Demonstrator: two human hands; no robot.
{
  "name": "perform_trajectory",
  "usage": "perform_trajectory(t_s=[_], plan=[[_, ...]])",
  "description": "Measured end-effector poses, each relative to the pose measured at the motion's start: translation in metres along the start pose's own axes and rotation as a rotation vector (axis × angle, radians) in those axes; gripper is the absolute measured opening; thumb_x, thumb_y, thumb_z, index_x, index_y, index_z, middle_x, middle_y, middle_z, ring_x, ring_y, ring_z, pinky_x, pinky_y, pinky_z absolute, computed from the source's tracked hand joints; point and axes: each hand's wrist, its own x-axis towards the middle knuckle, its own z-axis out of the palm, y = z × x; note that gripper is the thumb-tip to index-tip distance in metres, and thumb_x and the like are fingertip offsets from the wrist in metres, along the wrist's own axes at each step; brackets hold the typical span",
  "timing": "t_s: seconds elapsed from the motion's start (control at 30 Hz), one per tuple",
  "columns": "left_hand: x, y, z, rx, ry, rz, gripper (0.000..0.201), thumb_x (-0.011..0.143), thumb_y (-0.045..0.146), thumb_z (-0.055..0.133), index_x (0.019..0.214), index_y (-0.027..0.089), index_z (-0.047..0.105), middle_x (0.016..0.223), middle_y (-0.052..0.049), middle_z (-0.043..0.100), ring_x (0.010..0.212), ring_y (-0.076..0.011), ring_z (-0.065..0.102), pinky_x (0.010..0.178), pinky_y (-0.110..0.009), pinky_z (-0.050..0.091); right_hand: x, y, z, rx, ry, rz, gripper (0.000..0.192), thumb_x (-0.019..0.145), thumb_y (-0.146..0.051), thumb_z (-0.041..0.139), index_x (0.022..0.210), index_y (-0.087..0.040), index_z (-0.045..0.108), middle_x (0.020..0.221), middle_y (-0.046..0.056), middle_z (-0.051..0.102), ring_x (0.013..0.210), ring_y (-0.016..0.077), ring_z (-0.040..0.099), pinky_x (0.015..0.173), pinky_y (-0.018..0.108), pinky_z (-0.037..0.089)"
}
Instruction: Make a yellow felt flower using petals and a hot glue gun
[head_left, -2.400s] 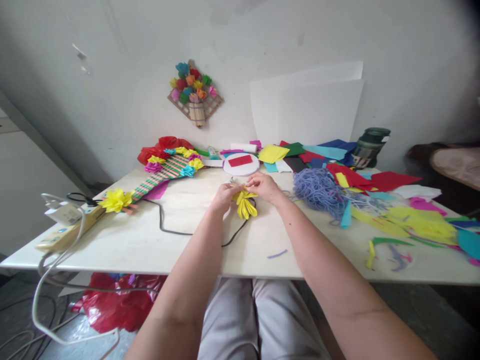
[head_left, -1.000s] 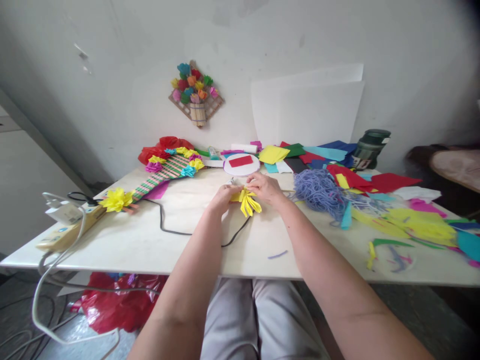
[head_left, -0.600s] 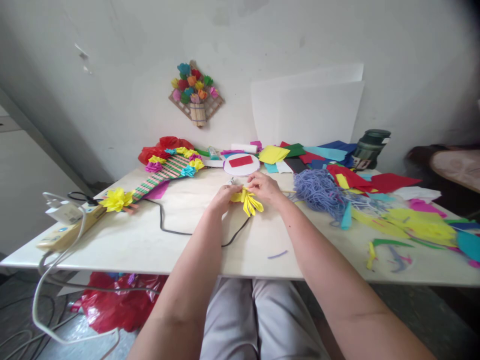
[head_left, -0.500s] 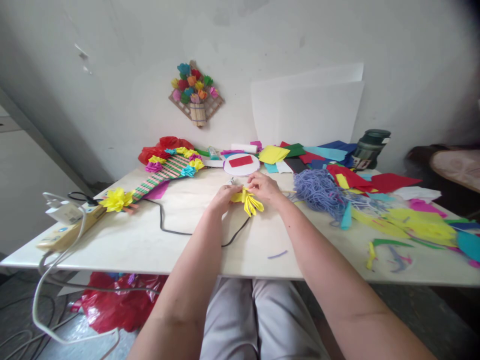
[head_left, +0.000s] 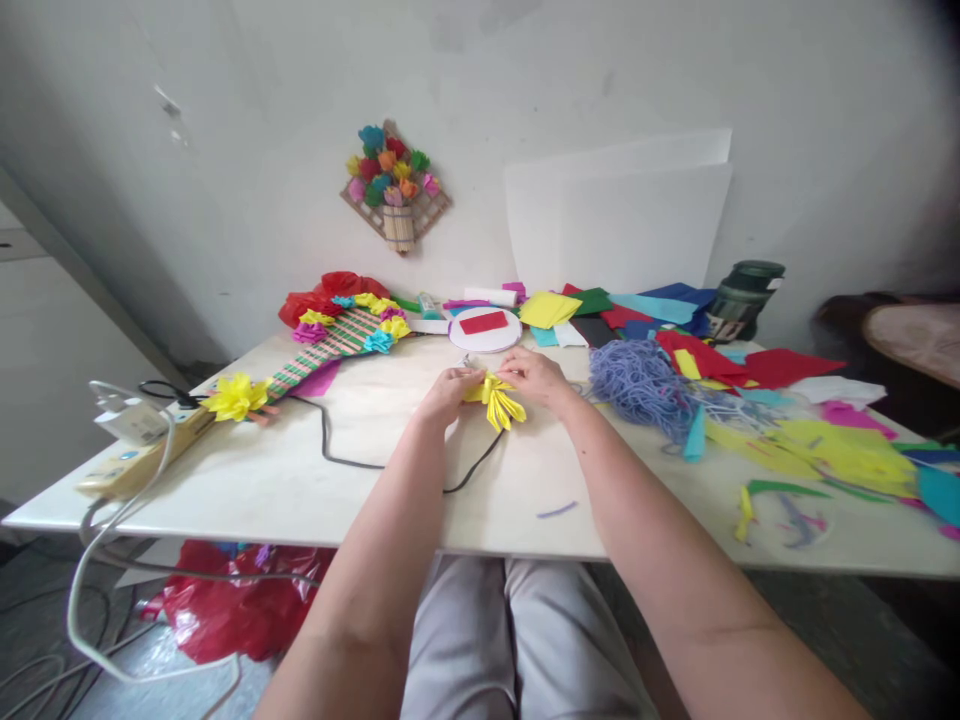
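A yellow folded paper flower (head_left: pixel 502 402) with fanned pleats is between my hands over the middle of the table. My left hand (head_left: pixel 453 392) pinches its left side, fingers closed. At its upper right, my right hand (head_left: pixel 534 376) has thumb and finger pressed together at the flower's gathered part; any thin tie there is too small to make out. A black cord (head_left: pixel 474 466) runs beneath the flower. Just beyond my hands lies a white round fan-shaped board (head_left: pixel 459 341) with a red paper rectangle (head_left: pixel 484 322) on it.
A flower-trimmed woven fan (head_left: pixel 330 345), a yellow flower (head_left: pixel 238 397) and a power strip (head_left: pixel 142 462) lie left. Purple yarn (head_left: pixel 637 385), coloured paper sheets (head_left: pixel 551 309) and scraps (head_left: pixel 840 455) cover the right. A dark green jar (head_left: pixel 742 300) stands at the back.
My right hand has shifted slightly right, away from my left hand, with its fingers still at the flower. The flower stays in nearly the same spot.
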Motion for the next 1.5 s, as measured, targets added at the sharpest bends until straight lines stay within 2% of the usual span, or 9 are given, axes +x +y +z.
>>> perform_trajectory(t_s=[0.17, 0.4, 0.63, 1.07, 1.3, 1.5], plan=[[-0.004, 0.004, 0.0031, 0.002, 0.012, 0.003, 0.035, 0.053, 0.039, 0.079, 0.062, 0.011, 0.06, 0.055, -0.001, 0.057, 0.051, -0.0103, 0.052, 0.055, -0.024, 0.04, 0.0006, 0.0032, 0.0014, 0.017, -0.001, -0.038, 0.012, 0.08, -0.024, 0.059, 0.084, -0.025, 0.071, 0.099, 0.001, 0.065, 0.079, 0.0125, 0.058, 0.066, 0.023, 0.041], [-0.0051, 0.0049, 0.0042, 0.008, -0.014, 0.012, 0.036, 0.051, 0.039, 0.08, 0.058, 0.012, 0.057, 0.051, 0.001, 0.055, 0.048, -0.0086, 0.049, 0.053, -0.023, 0.038, -0.0001, 0.0042, 0.0008, 0.014, 0.003, -0.045, 0.01, 0.079, -0.025, 0.059, 0.078, -0.023, 0.069, 0.096, 0.0, 0.065, 0.075, 0.0116, 0.057, 0.063, 0.023, 0.04], [-0.0051, 0.0049, 0.0043, 0.039, -0.035, 0.036, 0.037, 0.052, 0.041, 0.079, 0.058, 0.012, 0.057, 0.051, 0.001, 0.054, 0.048, -0.0081, 0.048, 0.051, -0.022, 0.036, 0.0014, 0.0053, -0.0004, 0.006, -0.045, -0.024, 0.012, 0.08, -0.026, 0.059, 0.075, -0.022, 0.07, 0.095, 0.0, 0.066, 0.074, 0.0113, 0.056, 0.062, 0.023, 0.038], [-0.005, 0.0046, 0.0038, 0.017, -0.044, -0.016, 0.034, 0.06, 0.038, 0.076, 0.07, 0.009, 0.062, 0.06, -0.004, 0.061, 0.06, -0.0146, 0.059, 0.063, -0.029, 0.047, 0.0009, 0.0059, 0.0025, 0.026, 0.088, -0.083, 0.007, 0.074, -0.023, 0.062, 0.07, -0.021, 0.067, 0.094, -0.001, 0.065, 0.068, 0.0101, 0.055, 0.059, 0.024, 0.037], [-0.0022, 0.0001, 0.0014, -0.025, -0.072, -0.005, 0.034, 0.058, 0.036, 0.077, 0.069, 0.01, 0.059, 0.062, -0.004, 0.062, 0.058, -0.0134, 0.058, 0.064, -0.03, 0.049, 0.0003, 0.0013, -0.0003, -0.013, 0.097, -0.075, 0.007, 0.073, -0.021, 0.061, 0.067, -0.021, 0.065, 0.095, -0.002, 0.064, 0.068, 0.01, 0.054, 0.057, 0.024, 0.036], [-0.0018, 0.0, -0.0011, -0.009, -0.059, 0.024, 0.036, 0.055, 0.037, 0.078, 0.069, 0.01, 0.061, 0.061, -0.003, 0.062, 0.056, -0.0128, 0.057, 0.06, -0.028, 0.047, -0.0002, -0.0015, -0.0017, -0.099, 0.08, -0.087, 0.008, 0.076, -0.025, 0.06, 0.072, -0.023, 0.067, 0.097, -0.002, 0.064, 0.073, 0.0115, 0.056, 0.058, 0.024, 0.036]])
